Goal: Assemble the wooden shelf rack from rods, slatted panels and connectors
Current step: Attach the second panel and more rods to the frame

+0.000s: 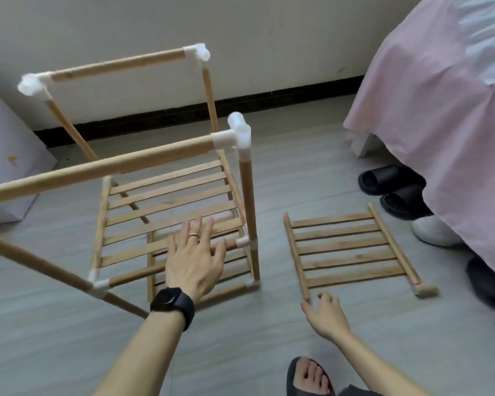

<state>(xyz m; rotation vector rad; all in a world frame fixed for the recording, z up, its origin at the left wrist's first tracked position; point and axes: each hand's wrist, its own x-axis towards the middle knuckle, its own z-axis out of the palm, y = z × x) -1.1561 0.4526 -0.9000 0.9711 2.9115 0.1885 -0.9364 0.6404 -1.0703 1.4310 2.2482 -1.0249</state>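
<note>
The partly built wooden rack [242, 201] stands on the floor at centre left, made of round rods joined by white plastic connectors [238, 132]. A slatted panel [166, 195] lies inside it at mid height, and a lower one sits beneath. My left hand [196, 258], with a ring and a black watch, spreads flat over the front rod of the rack, fingers apart. A loose slatted panel [349, 250] lies flat on the floor to the right. My right hand [326, 312] hovers at its near left corner, fingers slightly curled, holding nothing.
A bed with a pink cover [440, 95] fills the right side, with black slippers [395, 190] and a white shoe [432, 230] under its edge. A white board [9, 155] leans at the left wall. My sandalled foot [309, 375] is at the bottom.
</note>
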